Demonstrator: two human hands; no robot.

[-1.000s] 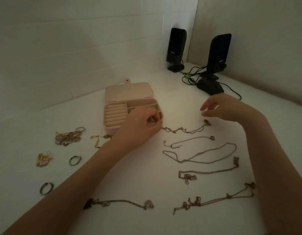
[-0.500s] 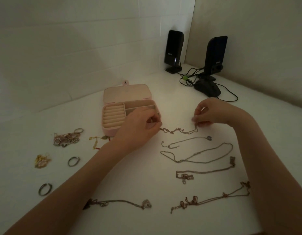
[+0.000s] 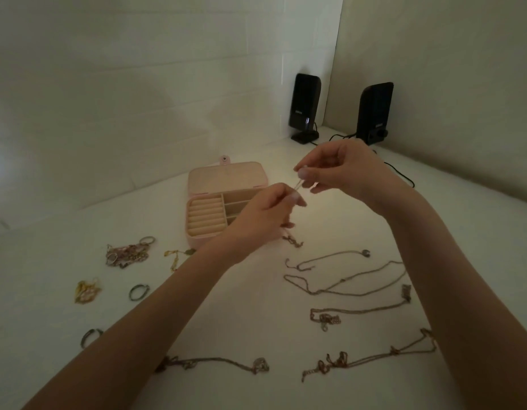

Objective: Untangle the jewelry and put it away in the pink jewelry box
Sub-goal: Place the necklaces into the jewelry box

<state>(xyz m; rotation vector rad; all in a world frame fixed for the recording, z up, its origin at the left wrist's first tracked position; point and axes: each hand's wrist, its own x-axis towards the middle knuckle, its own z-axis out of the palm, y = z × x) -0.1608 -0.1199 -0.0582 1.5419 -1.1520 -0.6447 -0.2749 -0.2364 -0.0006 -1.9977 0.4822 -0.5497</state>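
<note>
The pink jewelry box (image 3: 226, 179) lies open on the white table, lid flat behind, ring rolls on its left side. Both hands hold one thin chain (image 3: 293, 241) lifted just right of the box. My left hand (image 3: 265, 216) pinches it low, my right hand (image 3: 339, 170) pinches it slightly higher; the chain's tail droops onto the table below my left hand. Several more chains (image 3: 345, 276) lie stretched out on the right and front. A tangled clump (image 3: 126, 254) with rings sits left of the box.
Loose rings (image 3: 139, 292) and a gold piece (image 3: 85, 291) lie at the left. Another chain (image 3: 215, 362) lies near the front edge. Two black speakers (image 3: 304, 106) with cables stand in the back corner against the walls.
My right hand took hold of the far end of the chain and lifted it toward my left hand. Both hands rose off the table, and most of the chain now hangs between them.
</note>
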